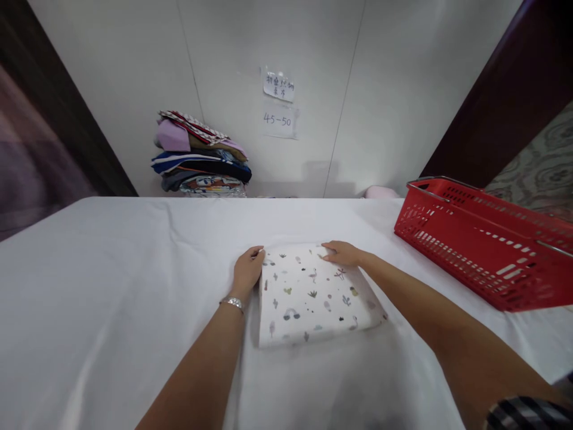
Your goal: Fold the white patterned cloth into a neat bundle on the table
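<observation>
A white tablecloth [304, 292], printed with small flamingos, cacti and rainbows, lies folded into a thick flat rectangle on the white-covered table. At its far left corner, my left hand [248, 272] is closed, with the thumb and fingers pinching the edge. My right hand [344, 254] grips the far edge toward the right, thumb on top and fingers along the rim. Some of the fingers of both hands are hidden. The right side of the bundle slants outward, and its near edge faces me.
A red plastic basket [474, 239] with metal handles stands on the right of the table [134, 298]. Beyond the far edge, a stack of folded fabrics [201, 155] rests by the wall. Two paper notes [280, 122] hang there, and a pinkish object [380, 192] peeks up at the back.
</observation>
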